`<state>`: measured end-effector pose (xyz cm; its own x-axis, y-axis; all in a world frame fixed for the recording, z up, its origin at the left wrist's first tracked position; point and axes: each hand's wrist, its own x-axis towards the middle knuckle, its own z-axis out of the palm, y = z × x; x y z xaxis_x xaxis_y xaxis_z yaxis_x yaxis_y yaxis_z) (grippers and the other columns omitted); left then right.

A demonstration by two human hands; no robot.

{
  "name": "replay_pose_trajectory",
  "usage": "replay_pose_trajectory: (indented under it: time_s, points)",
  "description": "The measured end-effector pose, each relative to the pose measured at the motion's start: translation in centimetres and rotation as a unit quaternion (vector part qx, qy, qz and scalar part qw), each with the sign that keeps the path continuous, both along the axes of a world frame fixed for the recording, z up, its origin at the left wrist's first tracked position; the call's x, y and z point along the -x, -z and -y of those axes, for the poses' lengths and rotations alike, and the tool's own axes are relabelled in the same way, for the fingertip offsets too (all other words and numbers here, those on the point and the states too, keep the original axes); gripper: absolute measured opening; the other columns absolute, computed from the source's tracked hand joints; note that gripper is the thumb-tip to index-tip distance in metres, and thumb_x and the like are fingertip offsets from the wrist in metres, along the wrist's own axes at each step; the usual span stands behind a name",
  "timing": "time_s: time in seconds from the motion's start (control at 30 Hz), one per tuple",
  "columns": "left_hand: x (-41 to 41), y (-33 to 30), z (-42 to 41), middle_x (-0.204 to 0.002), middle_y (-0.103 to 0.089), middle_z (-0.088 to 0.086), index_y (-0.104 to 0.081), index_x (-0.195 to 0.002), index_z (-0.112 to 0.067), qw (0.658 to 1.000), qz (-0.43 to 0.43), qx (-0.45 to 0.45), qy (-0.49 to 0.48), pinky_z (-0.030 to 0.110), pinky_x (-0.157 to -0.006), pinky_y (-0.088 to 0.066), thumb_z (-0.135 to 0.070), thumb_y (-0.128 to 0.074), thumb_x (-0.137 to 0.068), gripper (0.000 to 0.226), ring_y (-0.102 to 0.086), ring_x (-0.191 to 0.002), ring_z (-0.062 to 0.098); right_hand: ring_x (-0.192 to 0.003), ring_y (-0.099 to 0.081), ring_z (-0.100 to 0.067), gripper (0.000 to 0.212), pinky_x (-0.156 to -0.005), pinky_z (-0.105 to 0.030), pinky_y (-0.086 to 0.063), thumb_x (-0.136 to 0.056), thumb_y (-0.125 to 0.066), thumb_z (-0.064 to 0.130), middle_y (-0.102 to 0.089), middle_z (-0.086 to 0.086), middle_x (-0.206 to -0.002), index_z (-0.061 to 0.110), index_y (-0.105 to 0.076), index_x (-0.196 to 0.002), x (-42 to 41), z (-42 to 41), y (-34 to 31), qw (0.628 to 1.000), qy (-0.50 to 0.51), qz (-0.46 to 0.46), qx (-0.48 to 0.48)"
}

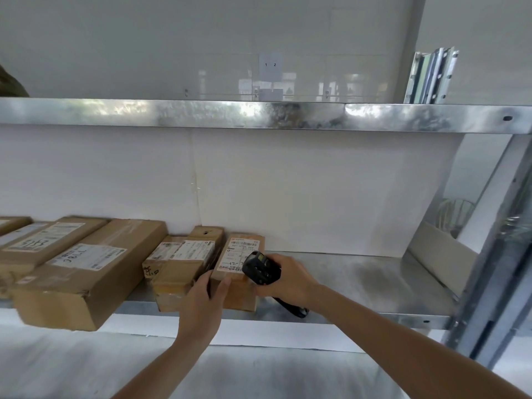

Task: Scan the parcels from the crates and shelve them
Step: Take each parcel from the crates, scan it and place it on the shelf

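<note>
While the left hand (205, 295) clasps the parcel (240, 269) at the shelf (359, 283) edge, the right hand (288, 279) grips a scanner (260, 267).

a small brown cardboard parcel with a white printed shipping label (239, 264) lies flat on the galvanised metal shelf (359, 279), label up, long axis running front to back, its front end at the shelf edge. it touches a second brown cardboard parcel with a white label (184, 267) on its left. further left, a long brown cardboard carton with a white label (89, 272) overhangs the shelf's front edge.
</note>
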<state>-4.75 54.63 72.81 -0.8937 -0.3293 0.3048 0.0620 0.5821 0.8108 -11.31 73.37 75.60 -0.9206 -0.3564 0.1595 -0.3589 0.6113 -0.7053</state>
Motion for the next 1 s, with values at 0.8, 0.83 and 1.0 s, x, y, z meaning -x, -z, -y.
replay_pose_trajectory:
  time_s: [0.8, 0.83, 1.0]
  points:
    - [0.3, -1.9, -0.5, -0.129, -0.064, 0.007, -0.051, -0.139, -0.016, 0.999, 0.045, 0.001, -0.013, 0.042, -0.1, -0.049, -0.038, -0.057, -0.099, 0.045, -0.059, -0.117, 0.028, -0.08, -0.062, 0.001, 0.049, -0.064, -0.009, -0.042, -0.073, -0.087, 0.03, -0.07, 0.013, -0.095, 0.03, -0.067, -0.117, 0.4, -0.8, -0.8, 0.999, 0.03, -0.005, -0.012]
    - [-0.1, -2.3, -0.6, -0.133, -0.06, 0.003, -0.047, -0.142, -0.016, 0.999, 0.042, 0.011, -0.003, 0.037, -0.1, -0.047, -0.035, -0.058, -0.099, 0.047, -0.056, -0.119, 0.023, -0.08, -0.061, 0.0, 0.049, -0.063, -0.008, -0.041, -0.073, -0.087, 0.029, -0.069, 0.014, -0.094, 0.03, -0.067, -0.117, 0.1, -1.0, -1.1, 0.999, 0.033, -0.007, -0.014]
    - [-2.0, -3.8, -1.0, -0.127, -0.049, -0.013, -0.042, -0.145, -0.016, 0.997, 0.018, 0.059, 0.04, 0.017, -0.089, -0.037, -0.032, -0.059, -0.1, 0.051, -0.051, -0.119, 0.012, -0.086, -0.063, -0.006, 0.052, -0.07, -0.015, -0.048, -0.072, -0.088, 0.032, -0.069, 0.013, -0.098, 0.03, -0.065, -0.119, -1.9, -2.1, -2.7, 0.999, 0.044, -0.013, -0.025]
